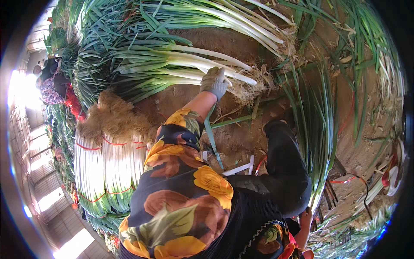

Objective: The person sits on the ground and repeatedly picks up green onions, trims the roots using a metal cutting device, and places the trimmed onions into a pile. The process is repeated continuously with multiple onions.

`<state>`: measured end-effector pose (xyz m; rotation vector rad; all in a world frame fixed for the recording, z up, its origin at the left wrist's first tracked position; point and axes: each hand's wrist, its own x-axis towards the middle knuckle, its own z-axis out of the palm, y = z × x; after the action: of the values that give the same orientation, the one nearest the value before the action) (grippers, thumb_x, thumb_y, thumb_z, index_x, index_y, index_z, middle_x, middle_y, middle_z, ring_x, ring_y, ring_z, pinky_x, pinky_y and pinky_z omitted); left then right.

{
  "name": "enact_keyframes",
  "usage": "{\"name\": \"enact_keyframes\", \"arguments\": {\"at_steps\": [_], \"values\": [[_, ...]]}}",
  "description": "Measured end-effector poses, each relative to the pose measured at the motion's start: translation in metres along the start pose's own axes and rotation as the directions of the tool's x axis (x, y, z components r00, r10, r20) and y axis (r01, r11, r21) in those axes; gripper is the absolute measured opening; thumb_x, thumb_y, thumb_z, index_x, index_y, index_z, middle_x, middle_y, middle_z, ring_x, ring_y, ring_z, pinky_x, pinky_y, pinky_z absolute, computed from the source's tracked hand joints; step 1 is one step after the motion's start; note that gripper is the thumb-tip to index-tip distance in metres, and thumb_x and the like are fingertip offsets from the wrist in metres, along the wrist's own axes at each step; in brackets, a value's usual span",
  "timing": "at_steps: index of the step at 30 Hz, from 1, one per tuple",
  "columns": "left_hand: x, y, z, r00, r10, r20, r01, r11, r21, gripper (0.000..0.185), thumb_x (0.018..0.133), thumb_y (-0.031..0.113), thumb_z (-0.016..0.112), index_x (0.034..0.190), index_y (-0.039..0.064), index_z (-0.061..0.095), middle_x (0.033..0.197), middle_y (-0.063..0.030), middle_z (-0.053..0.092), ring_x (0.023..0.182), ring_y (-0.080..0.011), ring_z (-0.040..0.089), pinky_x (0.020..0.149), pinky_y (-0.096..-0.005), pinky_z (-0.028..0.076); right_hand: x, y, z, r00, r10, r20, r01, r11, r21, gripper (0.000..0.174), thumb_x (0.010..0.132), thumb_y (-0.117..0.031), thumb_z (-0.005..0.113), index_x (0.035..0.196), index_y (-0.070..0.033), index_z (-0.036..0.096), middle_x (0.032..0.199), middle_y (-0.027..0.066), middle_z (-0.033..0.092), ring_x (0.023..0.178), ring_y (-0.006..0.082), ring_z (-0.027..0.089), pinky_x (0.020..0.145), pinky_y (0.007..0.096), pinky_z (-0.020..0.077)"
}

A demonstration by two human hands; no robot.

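Note:
My left hand, in a grey knit glove, is closed around a white stem in a loose pile of long green onions. Their rooted ends point right and the green leaves spread left over soil. At the lower right, my right hand grips the white stems of a bunch of green onions, its leaves fanning upward past my bent knee. Part of that hand is hidden by my clothing and the stems. More loose onions lie above the pile.
Bundles of onions tied with red bands stand at the left, roots up. Beyond them, another person is among stacked leaves. A metal frame with prongs is at the right, near a black cord. White strips lie by my leg.

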<state>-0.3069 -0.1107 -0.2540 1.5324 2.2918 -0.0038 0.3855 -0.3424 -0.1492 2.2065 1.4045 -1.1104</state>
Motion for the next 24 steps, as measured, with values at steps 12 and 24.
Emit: {"name": "enact_keyframes", "arguments": {"at_steps": [12, 24], "values": [[0.025, -0.024, 0.005, 0.902, 0.212, 0.377, -0.334, 0.895, 0.295, 0.042, 0.077, 0.036, 0.061, 0.109, 0.009, 0.060, 0.107, -0.0163, 0.060, 0.103, -0.0318, 0.057, 0.104, -0.0507, 0.029, -0.007, -0.064, 0.024, 0.996, 0.015, 0.090, -0.020, 0.998, 0.055, 0.039, 0.089, -0.021, 0.055, 0.124, -0.004, 0.056, 0.104, 0.0156, 0.065, 0.094, 0.0263, 0.062, 0.083, 0.0397, 0.0474], [0.081, -0.051, 0.001, 0.973, 0.142, 0.183, -0.203, 0.901, 0.382, 0.030, 0.093, 0.030, 0.045, 0.115, 0.010, 0.054, 0.113, -0.0143, 0.058, 0.104, -0.0309, 0.056, 0.084, -0.0476, 0.045, 0.010, -0.093, 0.030, 0.995, 0.028, 0.096, -0.030, 0.999, 0.025, 0.039, 0.092, -0.021, 0.052, 0.126, -0.002, 0.053, 0.109, 0.0173, 0.063, 0.098, 0.0267, 0.061, 0.087, 0.0394, 0.0462]]}}
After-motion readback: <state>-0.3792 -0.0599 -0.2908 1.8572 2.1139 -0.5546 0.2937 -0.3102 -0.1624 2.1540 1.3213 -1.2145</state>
